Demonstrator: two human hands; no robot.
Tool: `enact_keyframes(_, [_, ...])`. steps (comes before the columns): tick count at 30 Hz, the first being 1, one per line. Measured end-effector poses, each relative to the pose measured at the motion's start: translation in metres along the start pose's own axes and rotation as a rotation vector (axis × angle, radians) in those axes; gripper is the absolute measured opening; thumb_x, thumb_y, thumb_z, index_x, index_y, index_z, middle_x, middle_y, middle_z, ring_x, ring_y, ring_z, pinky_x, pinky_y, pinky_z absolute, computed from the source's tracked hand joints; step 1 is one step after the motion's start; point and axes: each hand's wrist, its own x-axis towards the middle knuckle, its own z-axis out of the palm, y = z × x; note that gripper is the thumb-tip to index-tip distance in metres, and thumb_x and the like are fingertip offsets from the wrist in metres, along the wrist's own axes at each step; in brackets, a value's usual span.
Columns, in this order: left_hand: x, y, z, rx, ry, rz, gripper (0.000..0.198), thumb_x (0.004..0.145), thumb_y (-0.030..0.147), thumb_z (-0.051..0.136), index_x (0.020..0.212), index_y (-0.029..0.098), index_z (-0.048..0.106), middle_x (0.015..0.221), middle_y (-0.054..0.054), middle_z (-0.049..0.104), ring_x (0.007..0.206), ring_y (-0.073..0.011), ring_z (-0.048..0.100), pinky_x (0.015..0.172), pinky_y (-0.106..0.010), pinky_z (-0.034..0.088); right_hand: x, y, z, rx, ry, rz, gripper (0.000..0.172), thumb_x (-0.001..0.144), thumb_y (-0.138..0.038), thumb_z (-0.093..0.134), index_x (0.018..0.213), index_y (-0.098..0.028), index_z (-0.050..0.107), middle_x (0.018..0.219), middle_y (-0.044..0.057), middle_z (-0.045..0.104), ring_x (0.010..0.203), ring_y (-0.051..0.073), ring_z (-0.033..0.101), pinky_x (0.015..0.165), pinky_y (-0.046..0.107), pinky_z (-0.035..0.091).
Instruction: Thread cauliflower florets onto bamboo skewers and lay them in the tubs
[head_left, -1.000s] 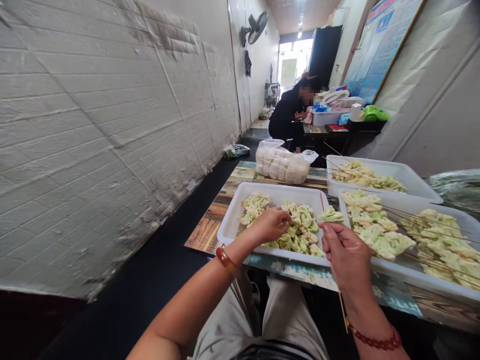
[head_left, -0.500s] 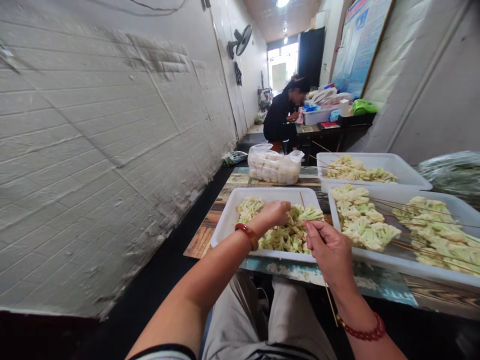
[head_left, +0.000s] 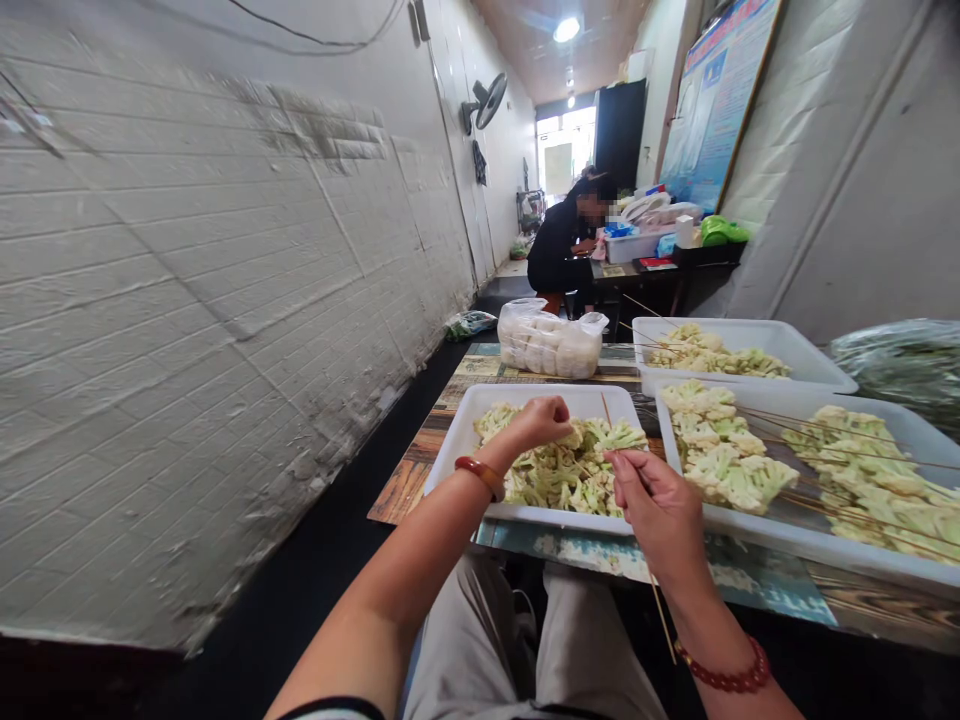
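My right hand (head_left: 664,505) pinches a thin bamboo skewer (head_left: 661,615), whose lower end sticks out below the palm. A pale green cauliflower floret (head_left: 624,436) sits at the skewer's upper part, just above my fingertips. Over the heap of cut cauliflower (head_left: 559,480) in the white tray (head_left: 454,452), my left hand (head_left: 544,420) is closed with its fingers curled down. Whatever those fingers hold, if anything, is hidden.
To the right, a second white tray (head_left: 750,524) holds skewered cauliflower (head_left: 847,460); behind it stands another tray (head_left: 814,362) of skewers. A plastic bag of white pieces (head_left: 551,345) lies at the table's back. Farther off, a person (head_left: 562,245) sits at another table.
My left hand has shifted slightly left and up from the cauliflower heap. My right hand keeps its pinch on the skewer, nearly in place. The view has tilted up a little.
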Motion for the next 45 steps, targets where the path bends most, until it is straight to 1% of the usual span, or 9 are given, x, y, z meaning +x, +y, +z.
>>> enact_keyframes(5, [-0.023,0.003,-0.028,-0.555,-0.003,-0.071,0.039,0.072,0.022,0.059,0.109,0.011,0.057,0.064,0.001,0.058,0.053,-0.0077,0.053,0.052,-0.02,0.04,-0.001,0.002,0.001,-0.008,0.013,0.001,0.036,0.084,-0.048,0.057,0.092,-0.015,0.067,0.051,-0.004,0.048,0.044,0.01,0.043,0.04,0.02,0.034])
enact_keyframes(8, [-0.04,0.005,-0.035,-0.938,-0.043,-0.127,0.045,0.066,0.021,0.068,0.109,0.01,0.059,0.065,-0.001,0.061,0.058,-0.0094,0.058,0.059,-0.023,0.046,-0.001,0.004,0.001,-0.014,0.013,0.003,0.038,0.083,-0.05,0.058,0.091,-0.015,0.068,0.05,-0.004,0.049,0.042,0.01,0.043,0.039,0.02,0.034])
enact_keyframes(12, [-0.061,0.01,-0.032,-1.166,-0.044,-0.153,0.04,0.062,0.02,0.075,0.099,0.011,0.061,0.068,-0.001,0.063,0.06,-0.01,0.061,0.066,-0.025,0.048,-0.001,0.005,0.002,-0.037,0.04,-0.02,0.039,0.081,-0.052,0.059,0.088,-0.015,0.069,0.048,-0.003,0.05,0.04,0.01,0.043,0.037,0.02,0.033])
enact_keyframes(20, [-0.082,0.014,-0.017,-1.313,0.014,-0.153,0.04,0.062,0.025,0.08,0.091,0.014,0.055,0.075,-0.002,0.064,0.065,-0.0142,0.066,0.061,-0.022,0.049,-0.002,0.005,0.0,-0.155,-0.094,-0.016,0.035,0.084,-0.049,0.057,0.092,-0.017,0.069,0.05,-0.004,0.05,0.043,0.01,0.044,0.039,0.02,0.034])
enact_keyframes(26, [-0.086,0.012,-0.015,-1.362,0.106,-0.153,0.056,0.064,0.017,0.076,0.116,0.013,0.053,0.072,-0.002,0.066,0.066,-0.0133,0.067,0.068,-0.024,0.052,-0.002,0.007,0.001,-0.221,-0.193,0.003,0.035,0.084,-0.048,0.056,0.093,-0.018,0.07,0.05,-0.004,0.05,0.045,0.011,0.047,0.04,0.02,0.035])
enact_keyframes(31, [-0.087,0.009,-0.015,-1.392,0.088,-0.138,0.041,0.064,0.02,0.077,0.099,0.013,0.056,0.075,-0.004,0.067,0.069,-0.0159,0.067,0.071,-0.029,0.054,-0.005,-0.001,0.004,-0.298,-0.242,-0.032,0.034,0.086,-0.047,0.054,0.09,-0.018,0.07,0.052,-0.003,0.055,0.046,0.012,0.051,0.044,0.021,0.039])
enact_keyframes(37, [-0.09,0.011,-0.016,-1.403,0.099,-0.119,0.048,0.067,0.019,0.075,0.109,0.016,0.054,0.076,-0.002,0.065,0.069,-0.0143,0.066,0.072,-0.031,0.054,-0.006,-0.001,0.007,-0.38,-0.238,-0.138,0.034,0.086,-0.045,0.053,0.095,-0.018,0.072,0.058,0.0,0.062,0.049,0.014,0.056,0.048,0.023,0.044])
enact_keyframes(40, [-0.09,0.011,-0.016,-1.404,0.085,-0.111,0.041,0.065,0.019,0.075,0.1,0.015,0.054,0.075,-0.002,0.064,0.069,-0.0144,0.065,0.074,-0.032,0.053,-0.005,0.0,0.008,-0.407,-0.224,-0.192,0.03,0.087,-0.042,0.054,0.09,-0.019,0.072,0.062,0.001,0.066,0.051,0.014,0.058,0.051,0.023,0.045])
enact_keyframes(45, [-0.091,0.011,-0.018,-1.397,0.108,-0.132,0.035,0.064,0.021,0.074,0.09,0.017,0.051,0.072,-0.002,0.063,0.065,-0.0126,0.063,0.062,-0.024,0.05,-0.006,0.0,0.009,-0.465,-0.234,-0.285,0.025,0.086,-0.037,0.056,0.086,-0.02,0.073,0.066,0.0,0.069,0.05,0.012,0.058,0.051,0.022,0.046])
